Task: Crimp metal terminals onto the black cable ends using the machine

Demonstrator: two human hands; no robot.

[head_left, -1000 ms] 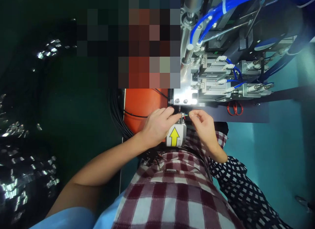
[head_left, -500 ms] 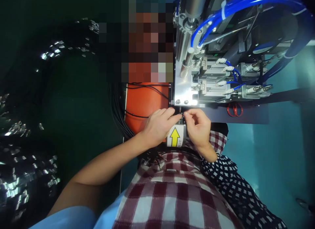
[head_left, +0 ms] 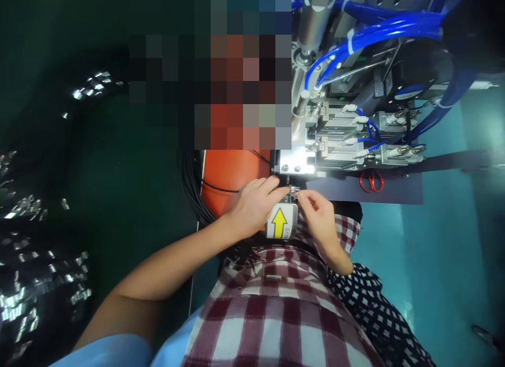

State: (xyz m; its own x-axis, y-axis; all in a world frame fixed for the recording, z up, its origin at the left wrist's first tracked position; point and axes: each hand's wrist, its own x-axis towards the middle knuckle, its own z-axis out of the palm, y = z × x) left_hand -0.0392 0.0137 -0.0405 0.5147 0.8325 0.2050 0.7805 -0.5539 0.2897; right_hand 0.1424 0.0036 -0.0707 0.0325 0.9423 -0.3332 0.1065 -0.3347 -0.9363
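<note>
My left hand (head_left: 256,205) is closed at the front of the machine, its fingers bent beside the small fixture. A thin black cable (head_left: 219,187) runs across the orange surface into this hand. My right hand (head_left: 320,213) pinches thumb and forefinger together just right of the fixture; what lies between the tips is too small to make out. Between both hands shows a small shiny metal part (head_left: 294,189). Below it is a metal block with a white label and yellow arrow (head_left: 280,223).
Blue air tubes (head_left: 394,28) and metal cylinders (head_left: 343,120) rise behind my hands. Red-handled scissors (head_left: 371,182) lie on the dark plate at right. A black cable bundle (head_left: 189,191) hangs over the edge of the orange surface (head_left: 232,167). Shiny bagged material (head_left: 35,288) is at left.
My right hand has drawn slightly down and back from the fixture, uncovering the small metal part. The left hand stays almost in place. The view has shifted a little.
</note>
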